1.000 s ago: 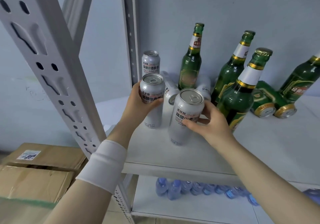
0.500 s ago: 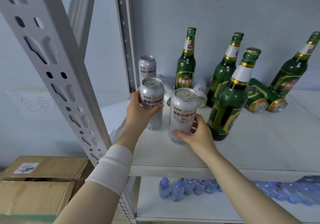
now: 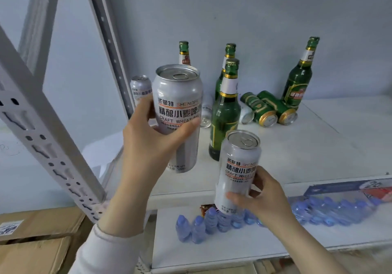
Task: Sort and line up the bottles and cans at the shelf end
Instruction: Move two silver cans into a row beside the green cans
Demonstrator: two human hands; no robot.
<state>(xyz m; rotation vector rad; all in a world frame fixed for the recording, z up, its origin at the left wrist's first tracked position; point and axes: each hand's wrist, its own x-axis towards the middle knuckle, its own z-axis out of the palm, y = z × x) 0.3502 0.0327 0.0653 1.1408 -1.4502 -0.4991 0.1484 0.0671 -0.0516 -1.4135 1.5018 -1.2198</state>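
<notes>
Above shelf [image 3: 318, 146], left grip [image 3: 148, 144] clamped one silver can [image 3: 178, 95], right grip [image 3: 265, 197] a second silver can [image 3: 237, 161]; green cans [image 3: 268, 109] lay toppled, sorting seemingly early.

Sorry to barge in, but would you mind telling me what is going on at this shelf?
A person is sorting drinks at a shelf. The left hand grips a silver can and the right hand grips a second can, both held up in front of the shelf. A third can stands at the back left, four green bottles stand upright, and two green cans lie on their sides.
</notes>
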